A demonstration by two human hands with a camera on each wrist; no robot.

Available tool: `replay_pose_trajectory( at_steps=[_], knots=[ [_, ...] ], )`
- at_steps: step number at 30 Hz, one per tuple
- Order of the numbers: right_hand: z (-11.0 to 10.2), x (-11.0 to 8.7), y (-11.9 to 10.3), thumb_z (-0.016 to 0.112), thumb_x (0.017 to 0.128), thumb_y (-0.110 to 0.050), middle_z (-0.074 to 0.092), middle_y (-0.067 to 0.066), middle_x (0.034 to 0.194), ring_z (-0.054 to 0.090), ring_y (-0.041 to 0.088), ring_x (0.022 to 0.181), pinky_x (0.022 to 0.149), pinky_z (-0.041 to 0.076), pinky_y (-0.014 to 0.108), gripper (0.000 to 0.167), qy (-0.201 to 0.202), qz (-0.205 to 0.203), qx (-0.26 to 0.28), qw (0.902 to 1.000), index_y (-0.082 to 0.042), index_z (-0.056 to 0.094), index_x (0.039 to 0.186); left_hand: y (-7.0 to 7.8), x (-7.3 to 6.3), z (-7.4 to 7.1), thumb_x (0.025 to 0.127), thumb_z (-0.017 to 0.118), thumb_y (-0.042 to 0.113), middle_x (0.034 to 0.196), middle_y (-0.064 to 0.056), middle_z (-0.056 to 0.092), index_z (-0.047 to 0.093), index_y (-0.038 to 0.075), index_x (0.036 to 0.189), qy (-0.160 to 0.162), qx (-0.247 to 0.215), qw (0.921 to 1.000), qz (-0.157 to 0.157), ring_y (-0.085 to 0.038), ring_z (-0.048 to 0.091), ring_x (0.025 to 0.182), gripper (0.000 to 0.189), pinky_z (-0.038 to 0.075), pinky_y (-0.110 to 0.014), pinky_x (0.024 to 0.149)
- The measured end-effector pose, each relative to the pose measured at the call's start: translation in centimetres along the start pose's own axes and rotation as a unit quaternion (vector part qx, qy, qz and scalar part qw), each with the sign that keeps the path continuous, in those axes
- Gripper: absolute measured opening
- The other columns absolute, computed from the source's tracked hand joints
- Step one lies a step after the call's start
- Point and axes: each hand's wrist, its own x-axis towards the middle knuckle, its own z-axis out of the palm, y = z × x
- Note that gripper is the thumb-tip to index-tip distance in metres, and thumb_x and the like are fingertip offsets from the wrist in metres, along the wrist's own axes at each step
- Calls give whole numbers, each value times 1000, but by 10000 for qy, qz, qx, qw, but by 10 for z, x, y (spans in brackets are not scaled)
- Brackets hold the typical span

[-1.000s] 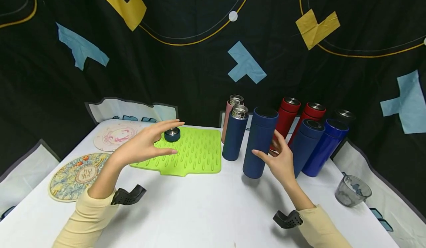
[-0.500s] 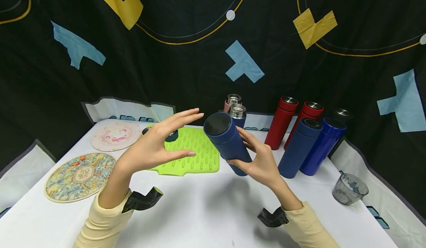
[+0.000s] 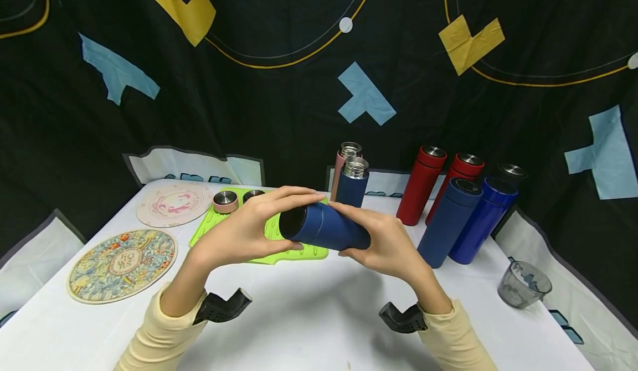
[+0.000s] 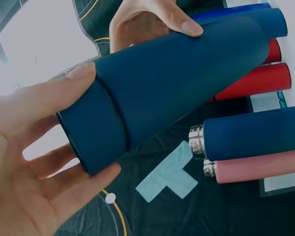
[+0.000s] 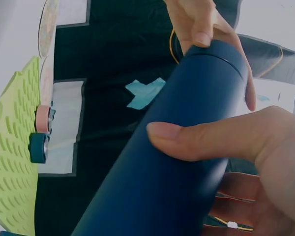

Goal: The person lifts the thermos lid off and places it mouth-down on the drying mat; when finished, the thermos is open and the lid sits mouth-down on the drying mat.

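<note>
A dark blue thermos [image 3: 336, 227] is held in the air above the table, tipped nearly onto its side with its capped end to the left. My right hand [image 3: 391, 241] grips its body near the base, thumb along the near side in the right wrist view. My left hand [image 3: 244, 230] has its thumb and fingers around the thermos cap [image 4: 94, 123]. On the green drying mat [image 3: 299, 253] behind my left hand lie a pink cap [image 3: 226, 202] and a dark blue cap [image 3: 253, 195], the latter partly hidden. A lidless blue thermos [image 3: 353, 185] and a lidless pink one [image 3: 338, 174] stand behind.
At the right stand two red thermoses [image 3: 421, 185], a matte blue thermos [image 3: 449, 221], a glossy blue one [image 3: 483, 221] and a dark one [image 3: 512, 173]. A glass cup [image 3: 523, 285] sits near the right edge. Two round mats [image 3: 122, 266] lie left.
My right hand has lifted the thermos leftward from beside the other bottles and tipped it over. My left hand has moved right and taken hold of its cap.
</note>
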Motion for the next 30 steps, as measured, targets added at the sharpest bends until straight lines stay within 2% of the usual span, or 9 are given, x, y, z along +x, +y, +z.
replay_pose_trajectory(
  at_steps=[5,8,13,18,23,25,30],
  knots=[
    [-3,-1,1,90,66,-14,63,7,126,62,25,109,90,52,44,85,-137,-201,176,9996,-18,51,141,-2,0,2,70,87,12,132,-1,55,59,15,129,146,-56,9991,384,-20,53,119,65,52,-34,90],
    [-4,0,4,89,68,-15,61,8,128,60,28,112,91,51,46,84,-269,-268,601,9975,-18,49,142,-5,0,1,68,88,12,130,-2,57,61,15,126,299,-82,9977,600,-20,55,117,64,53,-34,88],
    [-4,1,13,87,72,-22,58,4,131,59,24,110,88,53,42,83,-571,-200,1393,9884,-19,46,144,-11,0,2,66,89,13,128,-4,58,61,13,126,471,-194,9944,927,-22,55,117,66,53,-37,88],
    [-2,1,18,88,70,-21,61,4,127,61,21,106,86,54,40,81,-400,-306,1574,9862,-15,50,141,-16,3,5,65,90,13,127,-4,59,61,13,125,602,-415,9926,970,-21,57,115,67,55,-33,83],
    [3,1,20,87,70,-18,62,8,126,63,24,105,86,54,43,79,-118,-525,1426,9883,-10,51,139,-20,3,8,64,91,15,123,-3,62,62,12,124,777,-448,9926,819,-20,59,111,67,57,-30,77],
    [4,1,19,87,70,-17,61,8,128,62,25,106,87,54,43,78,51,-585,1249,9904,-9,52,139,-20,4,9,65,90,16,121,-4,63,62,11,124,886,-439,9932,620,-20,60,108,66,57,-29,75],
    [8,2,15,90,67,-18,59,9,131,60,29,113,91,52,46,81,635,-664,331,9952,-12,53,138,-18,5,12,71,87,25,118,-5,64,59,13,124,1070,-423,9920,-519,-21,65,95,62,58,-29,69]
  ],
)
